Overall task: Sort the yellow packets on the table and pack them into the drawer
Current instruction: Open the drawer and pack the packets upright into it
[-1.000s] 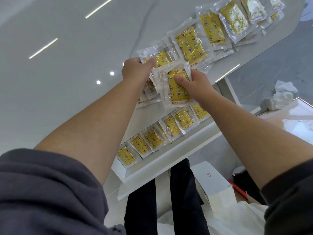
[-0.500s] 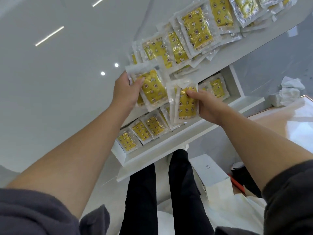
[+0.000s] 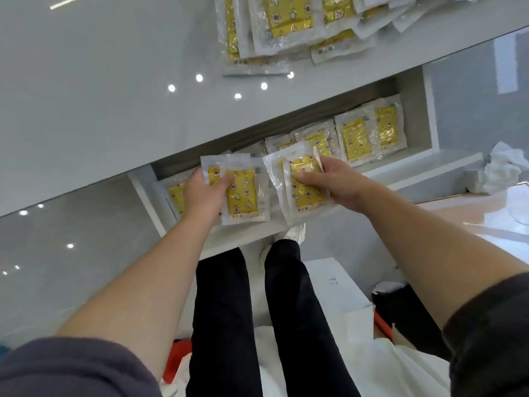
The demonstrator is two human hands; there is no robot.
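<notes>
My left hand (image 3: 204,196) grips a yellow packet in clear wrap (image 3: 243,193), thumb across its face, low over the open white drawer (image 3: 429,164). My right hand (image 3: 332,181) holds a small stack of yellow packets (image 3: 300,184) right beside it, fingers curled over the top. Several yellow packets (image 3: 355,138) lie in a row inside the drawer, partly hidden behind my hands. A pile of more yellow packets (image 3: 286,27) lies on the glossy white table (image 3: 114,96) at the top edge.
The drawer sticks out from under the table edge toward my legs (image 3: 229,310). A white box (image 3: 335,285) and white bags lie on the floor. Crumpled white tissue (image 3: 503,167) sits at the right beside a glossy pale surface (image 3: 486,219).
Both hands came down from the table pile to the drawer, each carrying its packets. The view tilted down, so the table pile now sits at the top edge.
</notes>
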